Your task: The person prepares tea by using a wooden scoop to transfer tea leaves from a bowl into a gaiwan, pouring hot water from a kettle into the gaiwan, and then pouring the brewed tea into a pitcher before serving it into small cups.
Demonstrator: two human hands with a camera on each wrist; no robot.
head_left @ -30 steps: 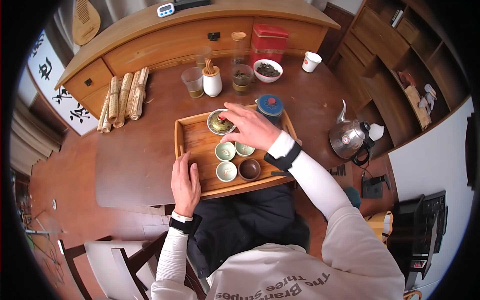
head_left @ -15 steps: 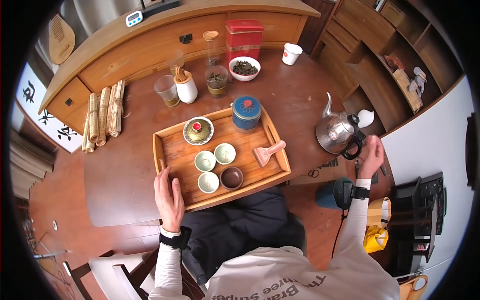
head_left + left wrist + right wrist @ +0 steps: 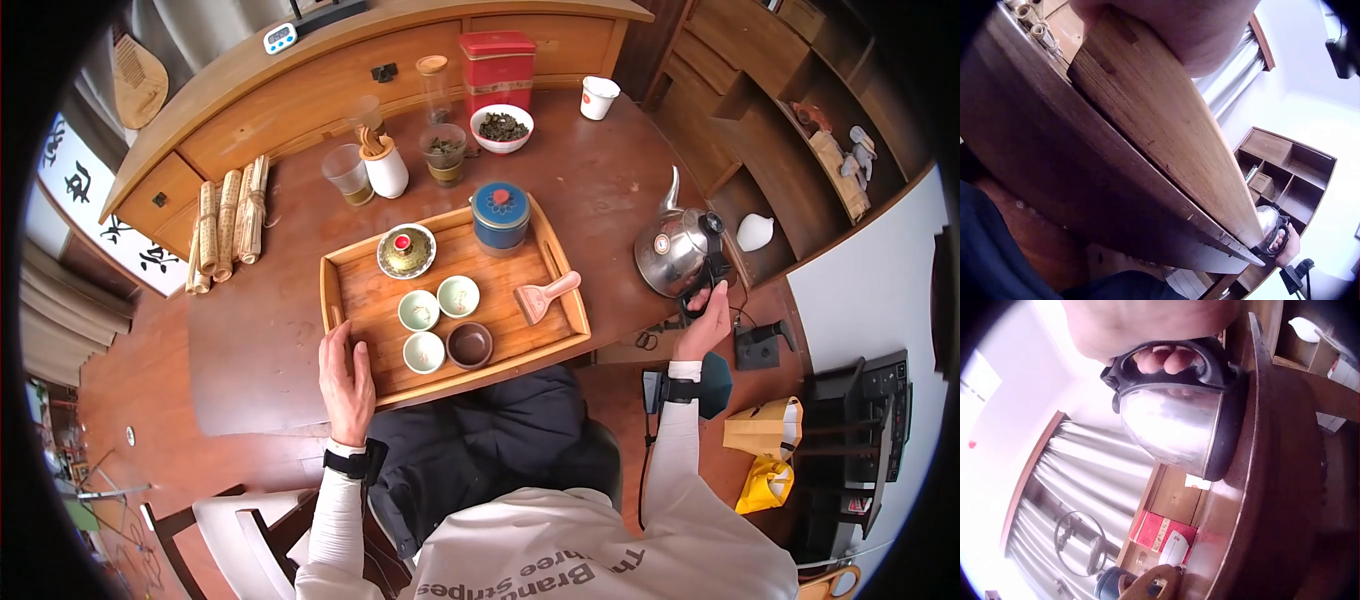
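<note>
My right hand (image 3: 706, 325) grips the black handle of a silver electric kettle (image 3: 672, 255) at the table's right side. In the right wrist view its fingers (image 3: 1163, 360) curl through the handle of the kettle (image 3: 1172, 428). My left hand (image 3: 347, 385) rests at the near left corner of a wooden tray (image 3: 372, 315), fingers fairly straight; the tray's side (image 3: 1160, 119) fills the left wrist view. On the tray sit a lidded gaiwan (image 3: 406, 262), several pale green cups (image 3: 424, 353), a brown cup (image 3: 469, 345), a blue canister (image 3: 500, 222) and a copper-coloured scoop (image 3: 545, 297).
Behind the tray stand a white tool holder (image 3: 386, 175), glass cups (image 3: 443, 160), a bowl of tea leaves (image 3: 503, 130), a red tin (image 3: 497, 75) and a paper cup (image 3: 598, 98). Bamboo scrolls (image 3: 228, 225) lie at left. The kettle's black base (image 3: 758, 347) is at right.
My right hand has left the gaiwan's lid, swung right to the kettle and taken its handle. My left hand has stayed by the tray corner. The head view has shifted.
</note>
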